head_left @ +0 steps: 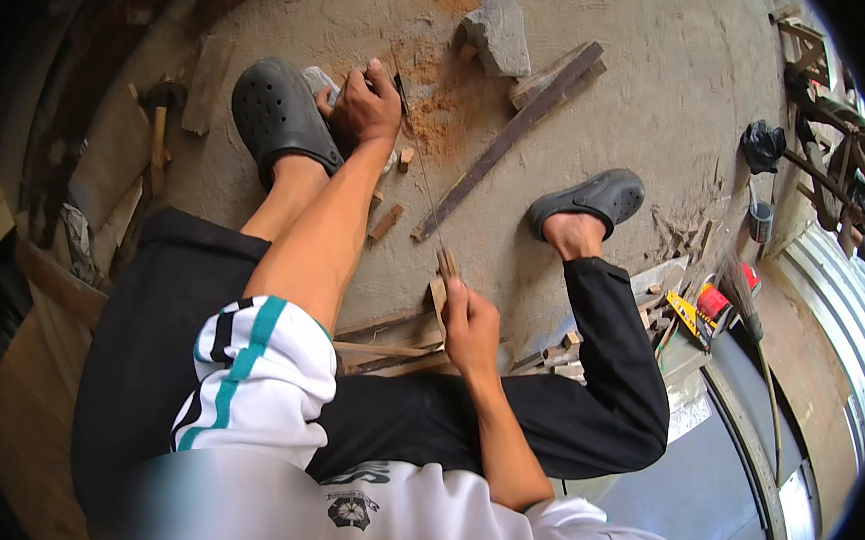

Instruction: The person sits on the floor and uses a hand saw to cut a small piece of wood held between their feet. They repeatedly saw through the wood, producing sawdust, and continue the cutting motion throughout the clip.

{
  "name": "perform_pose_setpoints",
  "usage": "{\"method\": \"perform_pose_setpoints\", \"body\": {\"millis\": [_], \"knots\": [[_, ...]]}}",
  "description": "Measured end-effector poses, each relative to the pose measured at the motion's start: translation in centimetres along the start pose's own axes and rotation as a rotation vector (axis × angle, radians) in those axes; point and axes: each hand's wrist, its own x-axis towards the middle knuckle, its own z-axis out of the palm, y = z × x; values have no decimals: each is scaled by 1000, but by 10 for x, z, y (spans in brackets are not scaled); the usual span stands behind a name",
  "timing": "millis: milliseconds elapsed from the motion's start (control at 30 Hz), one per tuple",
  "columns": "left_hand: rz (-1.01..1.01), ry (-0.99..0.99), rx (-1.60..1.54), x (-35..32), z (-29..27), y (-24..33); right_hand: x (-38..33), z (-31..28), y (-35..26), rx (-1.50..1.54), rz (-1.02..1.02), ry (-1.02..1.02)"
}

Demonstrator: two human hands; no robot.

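My right hand (472, 327) is closed around the wooden handle (447, 262) of a handsaw. The saw's thin blade (426, 185) shows nearly edge-on and runs away from me to beside my left hand (369, 106). That left hand is closed low over the ground next to my left clog (281, 115), pressing on a dark piece that its fingers and wrist mostly cover; its kind cannot be made out. Reddish sawdust (435, 129) lies spread just right of the blade. Small wood offcuts (386, 222) rest on the ground between my hands.
A long dark wood strip (514, 139) lies slantwise right of the blade, near a grey concrete chunk (498, 35). A hammer (160, 139) lies at the left. My right clog (593, 202) stands at the right, with a broom (746, 308) and wood scraps beyond it.
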Motion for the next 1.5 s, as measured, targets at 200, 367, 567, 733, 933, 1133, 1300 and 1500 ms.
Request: {"method": "perform_pose_setpoints", "body": {"millis": [200,367,567,733,933,1133,1300,1500], "knots": [[47,29,-19,0,1,10,90,30,-36,34,-116,30],[-27,-80,-10,0,-6,7,17,0,-6,-39,7,15],[6,-54,-32,-4,-3,10,8,10,46,13,58,90],[17,-2,-23,5,-4,2,-4,-15,30,154,67,47],[-18,-68,-55,7,-13,5,0,-25,32,136,45,2],[96,-103,-21,4,-8,-2,32,0,13,307,-96,-71],[106,-78,-33,4,-9,-4,63,24,10,303,-179,-76],[76,-98,-5,1,-13,1,76,34,17,298,-170,-57]]}}
